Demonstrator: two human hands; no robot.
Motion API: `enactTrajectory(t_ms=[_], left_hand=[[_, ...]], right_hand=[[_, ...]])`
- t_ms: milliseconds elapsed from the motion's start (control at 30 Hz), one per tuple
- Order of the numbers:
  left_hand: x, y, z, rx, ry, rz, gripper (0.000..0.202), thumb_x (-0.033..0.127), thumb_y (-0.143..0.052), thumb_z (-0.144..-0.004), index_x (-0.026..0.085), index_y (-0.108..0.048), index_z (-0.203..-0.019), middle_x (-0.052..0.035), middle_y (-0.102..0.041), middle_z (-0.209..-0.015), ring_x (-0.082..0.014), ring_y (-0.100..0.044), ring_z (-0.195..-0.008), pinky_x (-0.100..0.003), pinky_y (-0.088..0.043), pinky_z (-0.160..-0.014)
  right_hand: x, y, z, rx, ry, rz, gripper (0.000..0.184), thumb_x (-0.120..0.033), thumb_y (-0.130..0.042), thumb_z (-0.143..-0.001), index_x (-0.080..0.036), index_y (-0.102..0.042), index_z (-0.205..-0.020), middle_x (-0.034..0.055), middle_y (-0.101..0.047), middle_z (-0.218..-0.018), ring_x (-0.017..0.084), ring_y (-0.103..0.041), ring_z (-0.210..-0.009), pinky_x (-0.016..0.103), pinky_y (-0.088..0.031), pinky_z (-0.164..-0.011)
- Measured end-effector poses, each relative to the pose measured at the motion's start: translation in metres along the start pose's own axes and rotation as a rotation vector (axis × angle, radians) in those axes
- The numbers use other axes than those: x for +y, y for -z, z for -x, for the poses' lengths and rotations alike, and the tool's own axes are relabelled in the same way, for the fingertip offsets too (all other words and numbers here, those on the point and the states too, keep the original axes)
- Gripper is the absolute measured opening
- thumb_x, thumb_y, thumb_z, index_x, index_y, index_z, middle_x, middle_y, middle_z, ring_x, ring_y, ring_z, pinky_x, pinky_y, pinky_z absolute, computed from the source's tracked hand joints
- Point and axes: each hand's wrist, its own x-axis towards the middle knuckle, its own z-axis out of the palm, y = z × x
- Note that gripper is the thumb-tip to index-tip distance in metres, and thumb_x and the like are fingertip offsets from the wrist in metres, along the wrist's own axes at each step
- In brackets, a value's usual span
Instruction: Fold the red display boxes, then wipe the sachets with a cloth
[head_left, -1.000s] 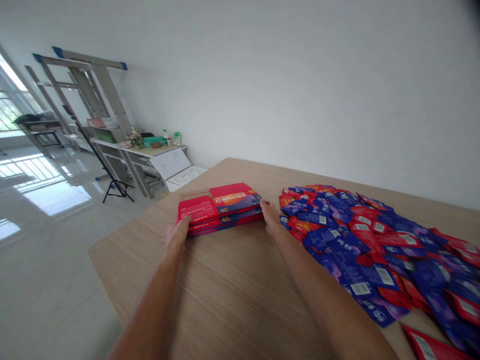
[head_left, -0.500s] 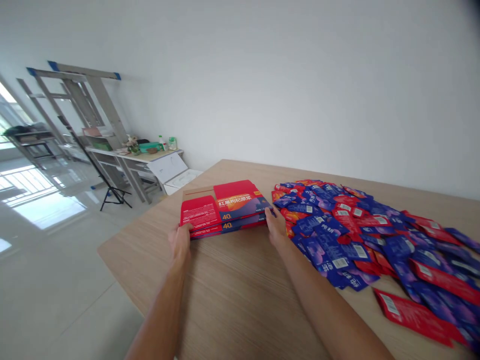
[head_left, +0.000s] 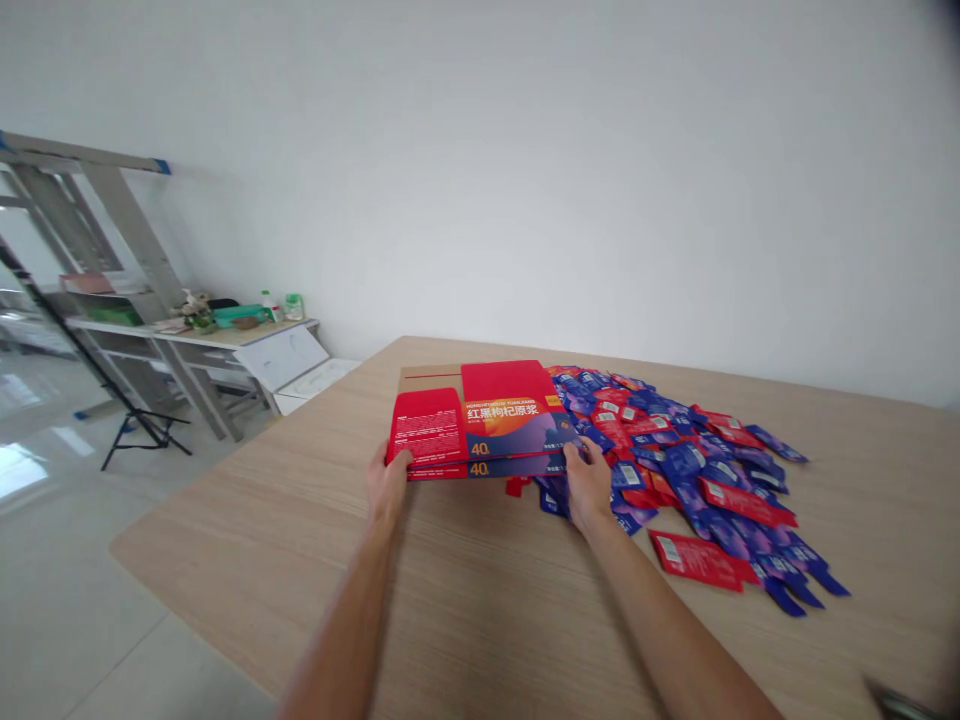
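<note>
Flat cartons | shifted right | now overlapping pouch pile in view

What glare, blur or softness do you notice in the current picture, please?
Head view: pale glare on the shiny floor at left; same head view: large print on the cartons is readable, small print on the pouches looks soft, and a dark object at lower right is blurred.

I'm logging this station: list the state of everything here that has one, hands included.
Cartons: flat, stacked, held at both ends.
Left hand: closed on the cartons' left end, thumb on top.
Right hand: closed on their right end.
Sachets: loosely heaped, some hidden.
White box: open, lid raised.
Tripod: standing, legs spread.
Bottle: upright.
</note>
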Motion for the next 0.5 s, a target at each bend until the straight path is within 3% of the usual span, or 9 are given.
enactTrajectory(t_ms=[300, 500], left_hand=[[0.016, -0.100, 0.038, -0.261, -0.086, 0.054, 0.035, 0.031, -0.053, -0.076, 0.018, -0.067, -0.105, -0.0039, -0.072, -0.091, -0.0214, -0.064, -0.082, -0.030, -0.047, -0.072], [0.029, -0.161, 0.061, -0.372, -0.121, 0.069, 0.032, 0.029, -0.052, -0.078, 0.017, -0.067, -0.103, -0.0049, -0.073, -0.092, -0.0210, -0.065, -0.081, -0.030, -0.049, -0.071]], right_hand=[[-0.016, 0.115, -0.032, 0.213, 0.053, 0.078, 0.051, -0.042, -0.067, -0.068, -0.021, -0.061, -0.114, -0.0015, -0.069, -0.083, 0.018, -0.064, -0.071, 0.027, -0.052, -0.065], [-0.015, 0.171, -0.053, 0.308, 0.084, 0.098, 0.051, -0.044, -0.067, -0.069, -0.021, -0.061, -0.114, -0.0005, -0.070, -0.090, 0.019, -0.064, -0.078, 0.028, -0.051, -0.069]])
